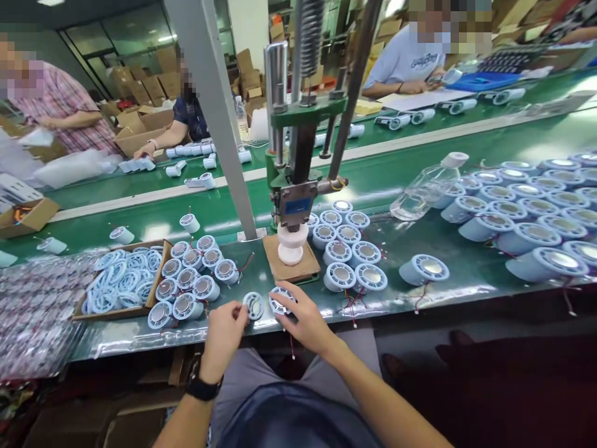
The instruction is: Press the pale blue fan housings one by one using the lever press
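Note:
Between the thumb and fingers of my left hand [227, 330] is a light-blue plastic ring [254, 306], held above the bench near its front edge. My right hand [301, 314] curls its fingers around a light-blue round motor housing [281, 300], whose thin wires hang past the bench edge. Just behind my hands stands a green hand press [298, 186] with a white round pressing head [292, 242] over a brown board [291, 267]. Left of my hands, several housings [186, 305] with silver centres stand beside a cardboard box [161, 283] of loose blue rings [124, 277].
Several housings with rings [349, 242] stand right of the press, and many more [532, 211] fill the far right. A clear plastic bottle [422, 190] leans among them. Clear-wrapped parts [41, 311] lie at left. Across the green belt [186, 199], other people work at parts.

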{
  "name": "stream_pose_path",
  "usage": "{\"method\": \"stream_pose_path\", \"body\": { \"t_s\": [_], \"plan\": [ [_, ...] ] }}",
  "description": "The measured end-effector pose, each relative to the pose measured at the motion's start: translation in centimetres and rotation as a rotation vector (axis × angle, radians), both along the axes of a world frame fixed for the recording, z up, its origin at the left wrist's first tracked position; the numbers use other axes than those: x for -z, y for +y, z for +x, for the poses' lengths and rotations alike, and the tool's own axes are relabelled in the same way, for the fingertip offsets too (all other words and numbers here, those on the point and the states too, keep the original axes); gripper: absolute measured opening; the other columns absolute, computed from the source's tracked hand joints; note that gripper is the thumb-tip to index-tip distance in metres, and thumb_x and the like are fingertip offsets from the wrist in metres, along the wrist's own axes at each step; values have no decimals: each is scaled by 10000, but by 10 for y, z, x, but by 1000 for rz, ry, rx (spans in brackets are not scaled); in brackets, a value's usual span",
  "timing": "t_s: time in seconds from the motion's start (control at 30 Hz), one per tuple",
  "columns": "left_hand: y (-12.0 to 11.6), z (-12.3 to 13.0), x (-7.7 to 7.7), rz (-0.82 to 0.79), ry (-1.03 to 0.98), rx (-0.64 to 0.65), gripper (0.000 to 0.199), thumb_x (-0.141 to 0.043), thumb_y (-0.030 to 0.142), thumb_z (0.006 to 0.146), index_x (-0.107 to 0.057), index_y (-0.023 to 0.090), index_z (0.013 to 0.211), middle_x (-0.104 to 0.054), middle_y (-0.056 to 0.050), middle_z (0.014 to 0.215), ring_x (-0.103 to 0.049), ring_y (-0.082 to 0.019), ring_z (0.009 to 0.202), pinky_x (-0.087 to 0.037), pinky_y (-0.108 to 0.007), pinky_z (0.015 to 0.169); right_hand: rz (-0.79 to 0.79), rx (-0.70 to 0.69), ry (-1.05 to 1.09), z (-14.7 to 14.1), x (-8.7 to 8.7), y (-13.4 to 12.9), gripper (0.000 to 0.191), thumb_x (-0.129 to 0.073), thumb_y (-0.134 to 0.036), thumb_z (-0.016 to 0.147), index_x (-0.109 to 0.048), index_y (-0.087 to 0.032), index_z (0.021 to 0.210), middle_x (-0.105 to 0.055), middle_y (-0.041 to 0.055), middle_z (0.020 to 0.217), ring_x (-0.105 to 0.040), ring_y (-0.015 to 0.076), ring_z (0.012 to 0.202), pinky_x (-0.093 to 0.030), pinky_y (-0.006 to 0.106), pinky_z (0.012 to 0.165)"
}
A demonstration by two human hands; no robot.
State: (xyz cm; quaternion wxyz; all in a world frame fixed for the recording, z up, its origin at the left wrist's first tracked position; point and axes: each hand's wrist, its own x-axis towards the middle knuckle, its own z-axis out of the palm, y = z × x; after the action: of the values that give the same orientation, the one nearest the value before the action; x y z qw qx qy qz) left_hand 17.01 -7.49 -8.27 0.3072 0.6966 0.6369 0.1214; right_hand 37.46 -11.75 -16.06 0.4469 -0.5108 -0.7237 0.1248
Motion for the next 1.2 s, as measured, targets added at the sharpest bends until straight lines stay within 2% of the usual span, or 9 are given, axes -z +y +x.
{"method": "stream_pose_path", "body": {
  "t_s": [0.13,0.2,0.27,0.33,0.5,0.6,0.8,1.03,1.2],
  "plan": [
    [2,13,25,170,167,98,315,-455,333,934,-694,165,815,-719,-107,779,-665,-224,714,-475,-324,708,-8,47,1,10,1,-9,350,-552,-212,915,-619,-222,1258,-537,116,1351,-557,225,1229,-537,373,995],
    [3,6,29,286,125,211,264,-517,312,917,-692,152,1032,-717,-148,1013,-666,-269,952,-498,-379,837,5,63,16,13,2,-13,349,-551,-207,911,-622,-225,1253,-534,113,1355,-558,222,1232,-538,365,994],
    [4,-1,34,370,63,393,402,-596,267,874,-606,193,1269,-622,-149,1298,-556,-304,1216,-458,-449,990,19,96,55,15,3,-16,360,-571,-208,894,-619,-218,1251,-537,121,1339,-570,223,1218,-541,358,988],
    [5,-4,39,393,7,517,511,-628,237,861,-532,256,1362,-561,-105,1403,-477,-305,1309,-413,-494,1062,21,140,112,12,3,-16,408,-605,-211,869,-593,-206,1277,-564,127,1285,-598,217,1173,-550,344,972],
    [-2,15,35,410,-246,290,680,-676,228,850,-367,260,1455,-610,-76,1332,-569,-233,1192,-468,-421,1031,-1,181,177,-8,7,-10,563,-615,-192,834,-490,-192,1383,-616,110,1261,-626,211,1156,-554,333,977],
    [-8,36,27,389,-303,260,780,-729,142,761,-375,259,1446,-620,-62,1296,-563,-235,1196,-461,-413,1049,7,189,178,-21,12,-4,607,-564,-149,809,-465,-177,1407,-612,110,1287,-636,208,1153,-560,328,972],
    [-7,55,30,317,-337,156,730,-680,41,712,-463,251,1377,-582,-73,1315,-520,-255,1258,-415,-456,1093,22,205,169,-25,19,0,637,-532,-132,807,-444,-173,1437,-606,110,1304,-630,201,1171,-561,316,970],
    [-17,62,34,319,-431,-42,695,-697,70,705,-474,247,1339,-599,-62,1192,-580,-238,1154,-449,-434,1047,-26,200,188,-26,19,0,728,-577,-177,828,-330,-171,1513,-611,125,1290,-640,211,1152,-560,324,969],
    [-22,66,48,321,-457,-26,632,-641,128,759,-465,209,1360,-577,-106,1258,-560,-253,1214,-435,-440,1066,-32,156,107,-26,17,-1,591,-548,-138,836,-471,-161,1422,-594,153,1291,-614,236,1182,-557,376,988]
  ]
}}
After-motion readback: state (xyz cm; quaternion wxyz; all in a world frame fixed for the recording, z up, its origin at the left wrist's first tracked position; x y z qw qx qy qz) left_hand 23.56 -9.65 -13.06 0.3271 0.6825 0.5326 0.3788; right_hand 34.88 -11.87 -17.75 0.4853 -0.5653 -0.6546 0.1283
